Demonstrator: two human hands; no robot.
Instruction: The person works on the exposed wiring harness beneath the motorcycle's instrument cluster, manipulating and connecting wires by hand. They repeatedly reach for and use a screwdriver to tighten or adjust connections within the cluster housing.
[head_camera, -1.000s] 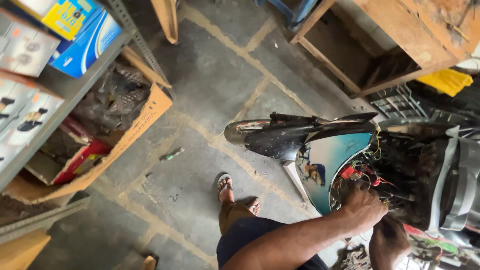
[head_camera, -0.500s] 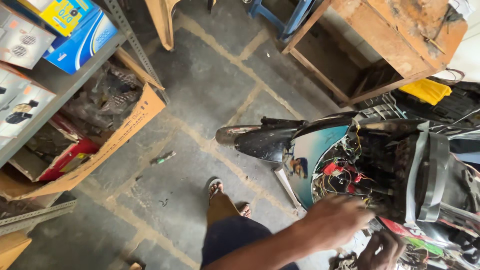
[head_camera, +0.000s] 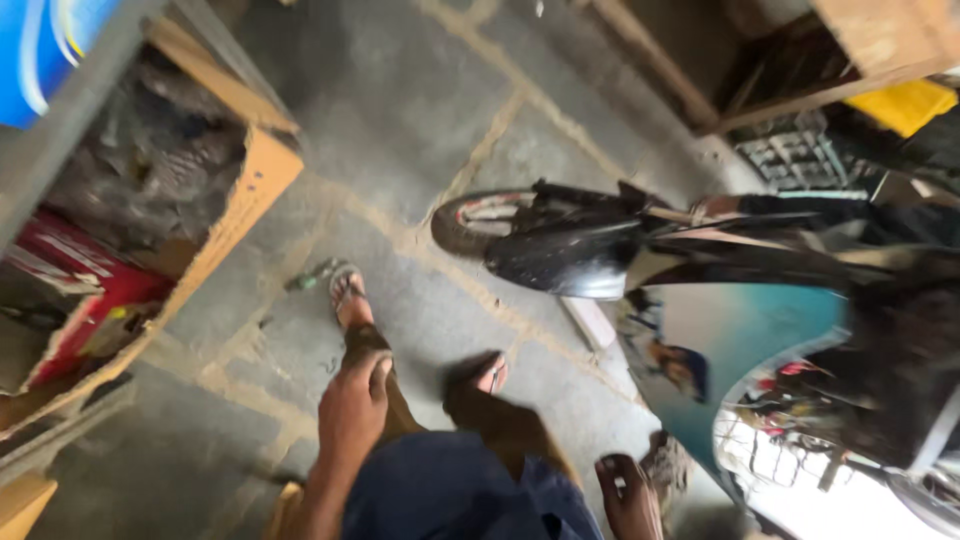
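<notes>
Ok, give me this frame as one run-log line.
left hand: empty, resting on own leg | right hand: empty, low beside scooter's teal panel | front wheel: on concrete floor | view: blurred

Bare-armed wearer in dark blue shorts and sandals

Seen from above: 2 bare forearms without sleeves, watch or bracelet in view, ending in left hand (head_camera: 352, 405) and right hand (head_camera: 630, 497), both ungloved and blurred. Dark navy shorts (head_camera: 455, 495) of soft, creased cloth over the thighs. Legs bare below the hem. 2 open sandals with pale straps over the toes, left sandal (head_camera: 347, 290) and right sandal (head_camera: 490, 372). Finer marks such as rings, stitching or strap pattern lost to blur.
</notes>
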